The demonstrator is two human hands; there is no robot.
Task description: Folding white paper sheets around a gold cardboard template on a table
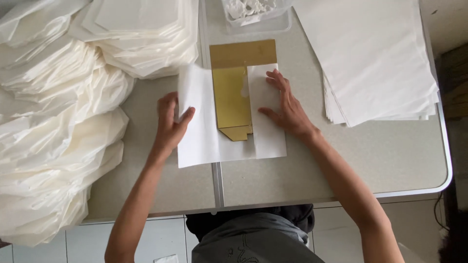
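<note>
A white paper sheet (197, 141) lies on the grey table (370, 156) with a flat gold cardboard piece (230, 92) on top of it. The sheet's right side is folded over the gold piece as a white flap (265, 131). My right hand (285, 104) lies flat on that flap, fingers spread, pressing it down. My left hand (170, 122) pinches the sheet's left edge between thumb and fingers, and that edge curls up slightly.
A stack of flat white sheets (375, 53) lies at the right. Piles of folded white paper (53, 126) fill the left side and back left (141, 34). A clear plastic tub (256, 14) stands at the back. The table's metal seam (218, 180) runs through the middle.
</note>
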